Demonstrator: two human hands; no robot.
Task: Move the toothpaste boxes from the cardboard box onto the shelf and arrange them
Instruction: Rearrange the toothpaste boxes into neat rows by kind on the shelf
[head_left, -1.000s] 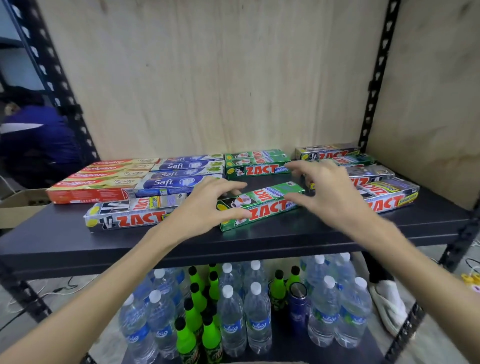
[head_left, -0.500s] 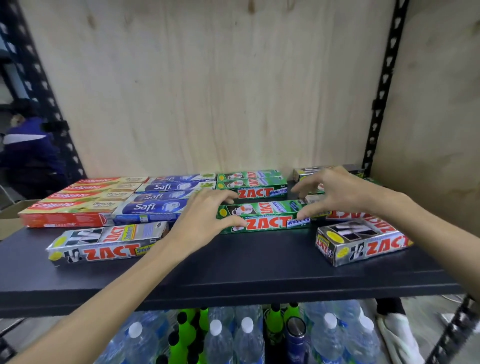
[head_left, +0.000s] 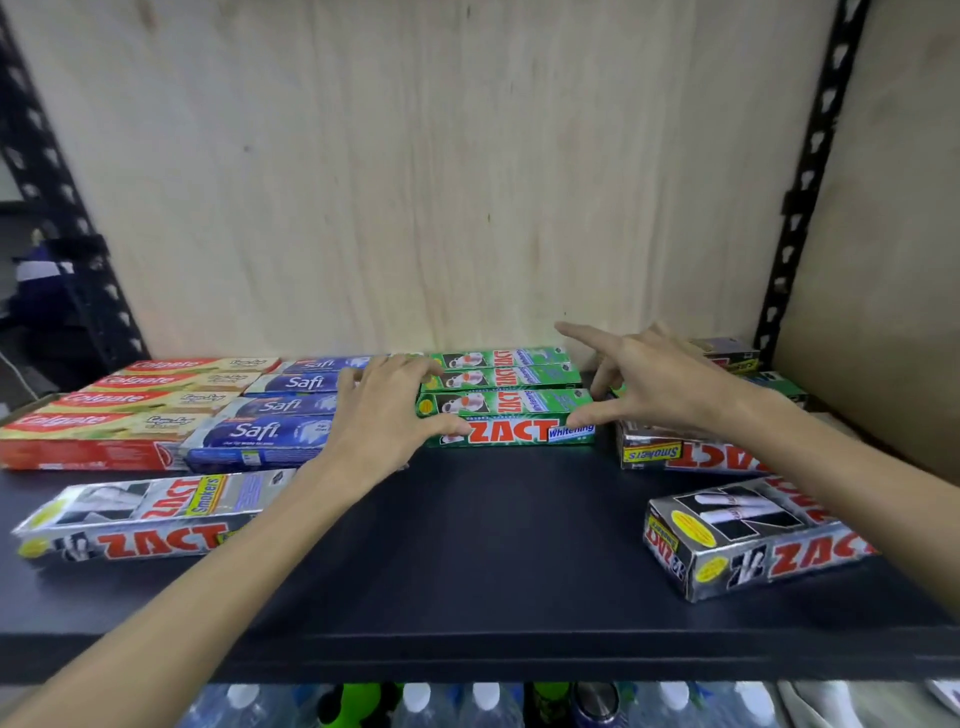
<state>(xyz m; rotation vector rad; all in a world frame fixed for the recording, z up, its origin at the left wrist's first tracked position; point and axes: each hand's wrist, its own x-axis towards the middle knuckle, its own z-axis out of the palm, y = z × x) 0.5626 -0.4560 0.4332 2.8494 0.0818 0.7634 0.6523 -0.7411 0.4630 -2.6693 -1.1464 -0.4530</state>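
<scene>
A green ZACT whitening box (head_left: 511, 422) lies on the black shelf (head_left: 493, 566), flush in front of two more green ZACT boxes (head_left: 506, 370) at the back. My left hand (head_left: 382, 421) grips its left end, thumb on the front face and fingers over the top. My right hand (head_left: 657, 384) pinches its right end between thumb and a lower finger, with the index finger stretched out above the boxes. The cardboard box is out of view.
Red Colgate boxes (head_left: 104, 415) and blue Safi boxes (head_left: 265, 428) fill the back left. Silver ZACT Smokers boxes lie loose: one front left (head_left: 150, 517), one front right (head_left: 748, 538), more behind my right hand (head_left: 670, 452). Water bottles (head_left: 415, 704) stand below. A plywood wall closes the back.
Both hands have turned the slanted green box straight and slid it back against the other green boxes. The view has come closer and lower to the shelf.
</scene>
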